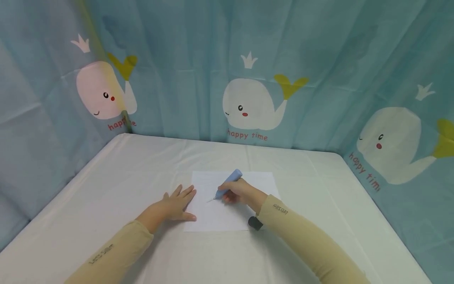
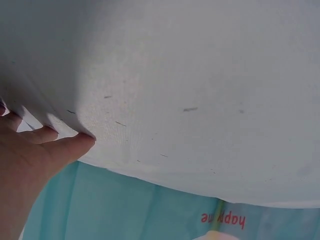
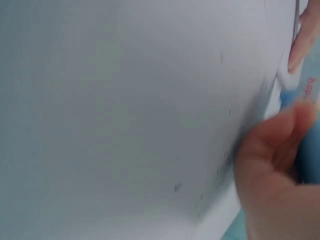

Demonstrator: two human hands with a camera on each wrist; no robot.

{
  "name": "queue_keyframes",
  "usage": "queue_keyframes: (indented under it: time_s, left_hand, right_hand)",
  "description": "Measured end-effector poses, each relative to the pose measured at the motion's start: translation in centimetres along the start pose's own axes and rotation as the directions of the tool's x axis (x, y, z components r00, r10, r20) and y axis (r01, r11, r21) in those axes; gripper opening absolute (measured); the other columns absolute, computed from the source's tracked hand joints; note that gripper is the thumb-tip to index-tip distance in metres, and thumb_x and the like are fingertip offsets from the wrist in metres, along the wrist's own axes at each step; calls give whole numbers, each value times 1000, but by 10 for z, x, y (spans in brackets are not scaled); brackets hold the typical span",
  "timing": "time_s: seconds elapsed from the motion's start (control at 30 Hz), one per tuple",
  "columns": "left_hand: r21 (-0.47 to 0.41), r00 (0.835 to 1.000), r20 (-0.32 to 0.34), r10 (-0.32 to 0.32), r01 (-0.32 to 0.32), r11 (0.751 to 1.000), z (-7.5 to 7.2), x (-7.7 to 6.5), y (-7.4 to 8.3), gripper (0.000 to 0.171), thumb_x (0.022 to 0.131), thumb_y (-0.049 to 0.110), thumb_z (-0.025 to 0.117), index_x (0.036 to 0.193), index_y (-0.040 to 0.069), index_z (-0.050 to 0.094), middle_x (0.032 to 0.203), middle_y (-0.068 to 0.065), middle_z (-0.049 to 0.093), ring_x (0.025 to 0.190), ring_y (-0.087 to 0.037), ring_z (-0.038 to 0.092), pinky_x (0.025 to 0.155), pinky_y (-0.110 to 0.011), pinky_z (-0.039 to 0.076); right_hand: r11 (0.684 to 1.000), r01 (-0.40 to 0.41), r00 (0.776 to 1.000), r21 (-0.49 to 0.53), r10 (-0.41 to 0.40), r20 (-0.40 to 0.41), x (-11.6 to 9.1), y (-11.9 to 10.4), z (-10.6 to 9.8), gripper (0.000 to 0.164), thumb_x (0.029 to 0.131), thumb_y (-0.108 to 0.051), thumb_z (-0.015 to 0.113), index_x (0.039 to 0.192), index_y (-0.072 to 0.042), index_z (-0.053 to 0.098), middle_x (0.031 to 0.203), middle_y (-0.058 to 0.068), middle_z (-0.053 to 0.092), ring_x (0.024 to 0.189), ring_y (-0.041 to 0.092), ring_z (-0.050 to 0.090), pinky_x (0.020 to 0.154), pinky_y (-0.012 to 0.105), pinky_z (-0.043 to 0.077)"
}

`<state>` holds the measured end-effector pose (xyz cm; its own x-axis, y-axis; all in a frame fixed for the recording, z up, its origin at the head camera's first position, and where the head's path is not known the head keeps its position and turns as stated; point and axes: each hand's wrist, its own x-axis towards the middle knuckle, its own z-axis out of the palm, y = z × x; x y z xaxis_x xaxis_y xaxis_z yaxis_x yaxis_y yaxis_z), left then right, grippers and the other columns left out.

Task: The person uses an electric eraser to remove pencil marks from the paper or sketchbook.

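Note:
My right hand [image 1: 237, 191] grips a light-blue pen-like tool [image 1: 232, 177] with a thick barrel and narrow tip. The tip points down and left onto a white paper sheet [image 1: 213, 219], where a short thin streak [image 1: 210, 200] shows. In the right wrist view the hand [image 3: 272, 165] is blurred, with the blue barrel [image 3: 310, 150] partly behind its fingers. At the sheet's left edge my left hand [image 1: 175, 206] rests with fingers spread, its thumb and fingertips over the paper. The left wrist view catches that hand [image 2: 35, 155] at its left side.
Under my right forearm a small black piece [image 1: 254, 223] sits at the paper's lower right, partly hidden by the sleeve [image 1: 301, 232]. A white cloth covers the table [image 1: 117, 181]. Teal curtains [image 1: 191, 106] with whale prints hang behind and along both sides.

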<state>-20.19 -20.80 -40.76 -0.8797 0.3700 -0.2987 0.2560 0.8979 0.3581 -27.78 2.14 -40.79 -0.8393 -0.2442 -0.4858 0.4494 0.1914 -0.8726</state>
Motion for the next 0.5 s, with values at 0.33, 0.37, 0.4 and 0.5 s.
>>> queue_keyframes:
  time_s: [0.33,0.37,0.4,0.5]
  left_hand:
    - [-2,1000,8,3,-3,1000,0,3,1,96,83,52,70,151,-2,27,159,-19,16,142,-51,4,101,-78,8]
    - [-5,1000,8,2,-2,1000,0,3,1,96,83,51,70,151,-2,27,159,-20,16,142,-51,4,100,-78,8]
    - [-8,1000,8,1,-1,1000,0,3,1,96,83,51,71,150,-2,27,159,-20,16,142,-52,4,100,-78,8]
    - [-5,1000,6,2,-2,1000,-1,2,1,95,84,49,71,150,-3,27,159,-20,16,142,-52,4,100,-79,8]
  right_hand:
    - [999,-20,1000,-44,21,16,-2,1,-3,27,85,-10,71,104,4,58,63,8,60,51,12,55,51,22,48]
    - [999,-18,1000,-47,19,22,-2,0,-3,27,85,-10,71,104,5,59,64,8,61,51,12,55,52,22,49]
    - [999,-13,999,-50,14,30,-3,0,-3,27,86,-11,71,104,5,59,64,8,61,52,12,56,52,22,49]
    - [999,-9,999,-45,10,40,-3,-1,-3,30,85,-10,71,107,5,57,66,9,62,53,13,57,53,23,49]
